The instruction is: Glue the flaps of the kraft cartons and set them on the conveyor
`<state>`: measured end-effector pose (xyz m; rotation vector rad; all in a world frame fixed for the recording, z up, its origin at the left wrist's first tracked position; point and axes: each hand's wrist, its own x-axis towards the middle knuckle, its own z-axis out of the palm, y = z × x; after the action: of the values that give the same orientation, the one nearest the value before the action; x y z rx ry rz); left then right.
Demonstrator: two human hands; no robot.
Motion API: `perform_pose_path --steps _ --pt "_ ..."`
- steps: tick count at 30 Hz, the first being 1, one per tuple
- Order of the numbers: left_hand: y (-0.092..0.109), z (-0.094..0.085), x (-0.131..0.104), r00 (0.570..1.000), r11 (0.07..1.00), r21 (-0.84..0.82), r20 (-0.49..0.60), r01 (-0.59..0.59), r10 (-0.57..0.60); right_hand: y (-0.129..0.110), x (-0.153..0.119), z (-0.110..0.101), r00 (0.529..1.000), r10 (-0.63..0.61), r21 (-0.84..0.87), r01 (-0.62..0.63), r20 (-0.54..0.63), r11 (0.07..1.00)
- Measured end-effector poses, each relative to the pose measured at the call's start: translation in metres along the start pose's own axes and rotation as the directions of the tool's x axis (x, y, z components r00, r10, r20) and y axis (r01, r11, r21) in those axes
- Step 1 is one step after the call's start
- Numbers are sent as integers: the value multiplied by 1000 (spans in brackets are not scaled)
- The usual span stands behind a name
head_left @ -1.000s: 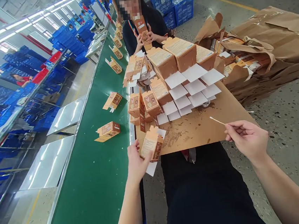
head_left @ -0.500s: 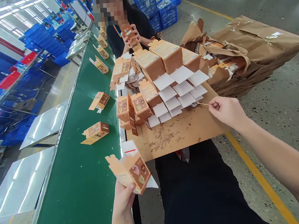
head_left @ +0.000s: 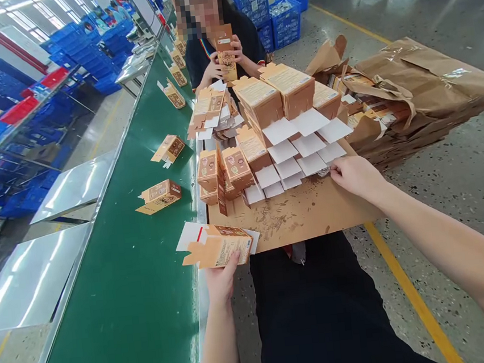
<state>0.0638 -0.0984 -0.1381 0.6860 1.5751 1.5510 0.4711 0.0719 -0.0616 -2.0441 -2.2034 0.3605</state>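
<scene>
My left hand grips an open-flapped orange-brown carton over the near edge of the green belt. White flaps stick out at both its ends, one with a red strip. My right hand is closed at the right side of the brown board, beside a small clear item; what its fingers pinch is too small to make out. Stacked cartons with white flaps stand on the board, just left of my right hand.
Several open cartons lie on the green belt. Across the board a person holds another carton. A large brown paper-wrapped bundle stands at right, with blue crates behind.
The carton in my left hand has turned to lie more level and moved up. My right hand has moved left toward the stack; the thin stick seen at its fingers before no longer shows.
</scene>
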Motion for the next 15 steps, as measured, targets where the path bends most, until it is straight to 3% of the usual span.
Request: perform_pose_path --steps 3,6,11,15 --pt "-2 9 5 999 1000 -23 -32 -6 6 10 -23 1 992 40 74 -31 -118 997" --pt "-5 18 8 998 999 -15 -44 -37 36 0 -61 21 959 33 323 63 -283 944" --pt "-10 19 12 998 999 16 -49 -32 32 -79 -118 96 944 -196 682 328 -266 654" --pt "-10 18 12 998 999 23 -38 -42 43 -130 -127 143 911 -308 698 408 -274 588"
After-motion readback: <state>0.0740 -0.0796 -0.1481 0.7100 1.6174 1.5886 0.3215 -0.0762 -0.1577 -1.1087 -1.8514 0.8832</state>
